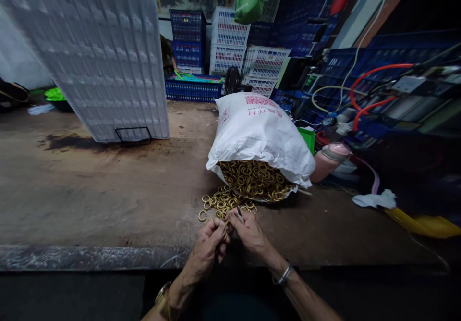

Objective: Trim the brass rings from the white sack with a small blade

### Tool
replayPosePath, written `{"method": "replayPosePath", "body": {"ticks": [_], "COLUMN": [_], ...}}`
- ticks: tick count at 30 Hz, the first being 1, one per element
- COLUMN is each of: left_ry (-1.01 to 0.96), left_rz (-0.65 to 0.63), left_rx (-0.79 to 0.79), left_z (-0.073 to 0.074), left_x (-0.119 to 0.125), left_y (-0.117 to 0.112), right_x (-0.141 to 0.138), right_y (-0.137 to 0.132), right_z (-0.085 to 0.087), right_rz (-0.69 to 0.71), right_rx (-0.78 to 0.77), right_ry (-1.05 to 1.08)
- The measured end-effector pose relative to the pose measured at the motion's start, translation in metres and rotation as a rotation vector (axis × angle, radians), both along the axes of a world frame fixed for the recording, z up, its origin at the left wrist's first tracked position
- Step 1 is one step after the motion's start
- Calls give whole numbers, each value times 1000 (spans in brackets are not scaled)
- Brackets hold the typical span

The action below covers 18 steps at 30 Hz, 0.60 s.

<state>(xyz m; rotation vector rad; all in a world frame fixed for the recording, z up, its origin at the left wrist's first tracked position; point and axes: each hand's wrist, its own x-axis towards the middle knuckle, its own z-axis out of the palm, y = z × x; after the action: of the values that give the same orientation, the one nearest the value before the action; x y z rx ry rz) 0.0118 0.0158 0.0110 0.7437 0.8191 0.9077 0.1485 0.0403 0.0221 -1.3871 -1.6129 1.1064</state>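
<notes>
Close to the table's front edge, my left hand (209, 244) is closed, pinching a small brass-coloured ring (226, 235) between thumb and fingers. My right hand (251, 234) meets it from the right, its fingers closed around a slim tool (239, 213) with a dark tip; its exact kind is unclear. Thumbs and fingertips of both hands nearly touch at the ring. Just beyond them lies a loose pile of brass-coloured rings (220, 200). These spill from the open mouth of a white woven sack (259, 133) lying on its side, full of similar rings.
A ribbed translucent panel (118, 71) stands at left in a black wire stand (134, 135). Right of the sack are a pink bottle (329, 160) and a machine with red hoses (374, 71). Blue crates (187, 28) and white crates (229, 28) are stacked behind; part of another person shows there.
</notes>
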Motion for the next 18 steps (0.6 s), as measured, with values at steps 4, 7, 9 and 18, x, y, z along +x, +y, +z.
{"method": "replayPosePath", "body": {"ticks": [4,7,9,18], "left_ry": [-6,-19,-23,27], "left_rz": [31,45,51,78], "left_rx": [-6,10,25,33], "left_z": [-2,-2,-2,-4], "left_x": [-1,-1,-1,-1], "left_y": [1,3,4,2], "right_x": [5,6,6,2], "right_y": [-5,-12,-15,-12], "right_z": [-3,-5,-5,-3], "right_rz": [0,128,169,149], "right_rx": [115,157,158,145], "right_ry": [-273,-431,-516,-774]}}
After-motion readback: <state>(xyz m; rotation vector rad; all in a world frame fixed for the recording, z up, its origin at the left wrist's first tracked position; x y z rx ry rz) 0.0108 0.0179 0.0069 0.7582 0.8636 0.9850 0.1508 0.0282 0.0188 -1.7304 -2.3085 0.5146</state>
